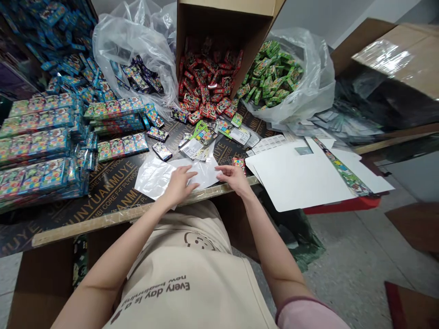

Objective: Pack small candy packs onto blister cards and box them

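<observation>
Thin, glossy white plastic sheets overlap along the front edge of the black plywood tabletop. My left hand lies on them with its fingers apart. At their right end, my right hand pinches the edge of a white plastic sheet between thumb and fingers. Just beyond the sheets are printed cards in black, green and yellow. A small red packet sits behind my right hand, partly hidden by it. Small dark packets lie to the left of the cards.
Wrapped multi-packs are stacked at left, before a heap of blue packets. A cardboard box holds red packets, between plastic bags of dark packets and green packets. White card sheets overhang the table's edge at right.
</observation>
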The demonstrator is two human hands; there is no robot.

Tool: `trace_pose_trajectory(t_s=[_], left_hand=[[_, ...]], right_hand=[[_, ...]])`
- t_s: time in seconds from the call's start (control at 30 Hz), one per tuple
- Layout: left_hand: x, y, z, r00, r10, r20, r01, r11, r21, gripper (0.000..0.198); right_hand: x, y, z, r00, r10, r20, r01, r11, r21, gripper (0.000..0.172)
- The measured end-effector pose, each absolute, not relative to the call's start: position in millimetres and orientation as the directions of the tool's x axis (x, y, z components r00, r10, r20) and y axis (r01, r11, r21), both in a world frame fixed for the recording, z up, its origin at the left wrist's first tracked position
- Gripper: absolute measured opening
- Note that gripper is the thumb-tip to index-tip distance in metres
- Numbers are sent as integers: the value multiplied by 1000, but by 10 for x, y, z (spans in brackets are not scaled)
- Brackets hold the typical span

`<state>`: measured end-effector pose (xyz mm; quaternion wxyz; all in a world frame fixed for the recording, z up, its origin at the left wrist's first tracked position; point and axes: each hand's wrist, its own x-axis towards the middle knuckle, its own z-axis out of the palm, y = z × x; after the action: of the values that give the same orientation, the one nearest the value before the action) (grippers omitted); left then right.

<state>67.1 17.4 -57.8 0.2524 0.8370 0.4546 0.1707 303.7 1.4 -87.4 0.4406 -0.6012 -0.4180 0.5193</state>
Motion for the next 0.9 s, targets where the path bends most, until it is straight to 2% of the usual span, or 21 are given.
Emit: trace_pose_trajectory(t_s=[0.07, 0.2, 0.37, 0.47, 0.53, 0.63, 0.77, 0.83, 0.9], left_hand=[[950, 212, -613, 548, 833, 75, 593, -450, 668, 36], [1295, 230, -785, 496, 865, 76, 545, -378, 749, 28], [1311, 193, -935, 402, 915, -33, 519, -198, 832, 13], [1290, 185, -950, 368, 927, -75, 525, -141, 839, 6], [1291, 186, -950, 356, 931, -82, 528, -128, 840, 4], [1299, 189, -959, 352, 931, -92, 521, -113, 846, 5], [1295, 193, -987, 372, 922, -107, 498, -101, 861, 9], [1287, 204, -1001, 391, 913, -115, 481, -97, 871, 11], [1277, 225, -1011, 421, 898, -124, 457, -93, 885, 12]], right_hand=[[2999, -21, -865, 118, 964, -236, 62, -245, -968, 39], [2915, -98, -869, 135, 971, -198, 102, -212, -972, 37], [2875, -146, -896, 136, 977, -164, 175, -187, -967, 26], [2886, -140, -862, 107, 992, -66, 339, -99, -935, 14], [2900, -130, -820, 32, 997, 77, 561, 45, -827, 9], [2921, -122, -758, -144, 962, 231, 797, 251, -549, 13], [2925, -122, -694, -327, 901, 285, 882, 399, -251, 20], [2921, -119, -669, -400, 872, 280, 876, 454, -161, 25], [2926, -116, -658, -459, 847, 269, 856, 502, -122, 29]])
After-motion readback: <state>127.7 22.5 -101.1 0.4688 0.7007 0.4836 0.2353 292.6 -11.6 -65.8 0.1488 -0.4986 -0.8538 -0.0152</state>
